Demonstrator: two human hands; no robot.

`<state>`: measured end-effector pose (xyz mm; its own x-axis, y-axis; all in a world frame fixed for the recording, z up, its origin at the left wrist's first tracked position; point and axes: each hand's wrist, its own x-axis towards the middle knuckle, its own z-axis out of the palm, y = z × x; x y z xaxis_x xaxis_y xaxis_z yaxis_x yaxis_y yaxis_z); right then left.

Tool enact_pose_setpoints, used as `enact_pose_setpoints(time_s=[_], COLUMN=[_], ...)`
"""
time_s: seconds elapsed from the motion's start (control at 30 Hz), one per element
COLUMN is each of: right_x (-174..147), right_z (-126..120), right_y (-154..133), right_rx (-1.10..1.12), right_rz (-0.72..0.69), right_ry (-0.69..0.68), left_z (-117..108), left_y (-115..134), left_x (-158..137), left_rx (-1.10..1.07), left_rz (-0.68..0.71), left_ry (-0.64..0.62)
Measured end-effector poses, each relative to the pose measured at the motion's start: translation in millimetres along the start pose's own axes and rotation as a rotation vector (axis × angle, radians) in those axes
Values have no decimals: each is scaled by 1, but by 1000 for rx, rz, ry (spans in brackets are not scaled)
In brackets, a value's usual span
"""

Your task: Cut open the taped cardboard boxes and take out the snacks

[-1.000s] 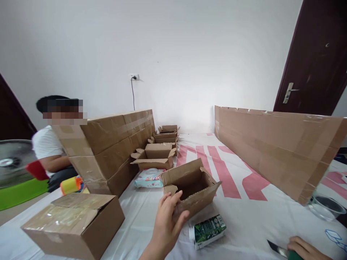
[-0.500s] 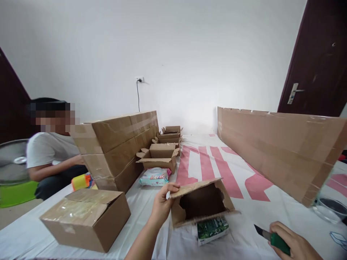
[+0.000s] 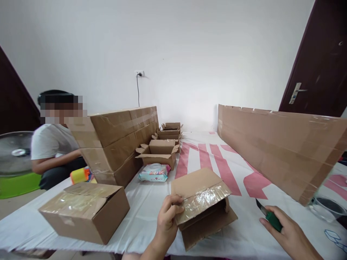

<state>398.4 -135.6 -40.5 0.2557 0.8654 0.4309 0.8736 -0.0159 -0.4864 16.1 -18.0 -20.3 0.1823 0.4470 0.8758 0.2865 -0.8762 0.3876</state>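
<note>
Head view: left hand (image 3: 168,216) grasps the left end of the open carton (image 3: 199,185), mouth tipped toward the wearer. Carton sits on the cloth-covered table (image 3: 146,204) between both hands, long axis roughly left-right, right end angled away. Right hand (image 3: 287,225) clenches the green cutter (image 3: 274,221), blade out, apart from carton; left is nearer.

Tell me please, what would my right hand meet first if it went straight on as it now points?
Probably the right edge of the taped cardboard box in the left hand. Depth is unclear: the utility knife might pass just beyond it.
</note>
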Motion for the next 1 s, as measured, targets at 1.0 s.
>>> enact_pose_setpoints(time_s=[1.0], right_x=[18], right_z=[53], right_y=[45], right_rx=[-46], right_rz=[23], right_ry=[-108], left_z=[-69], left_y=[-65], left_x=[70], left_rx=[63], left_rz=[-707], left_ry=[239])
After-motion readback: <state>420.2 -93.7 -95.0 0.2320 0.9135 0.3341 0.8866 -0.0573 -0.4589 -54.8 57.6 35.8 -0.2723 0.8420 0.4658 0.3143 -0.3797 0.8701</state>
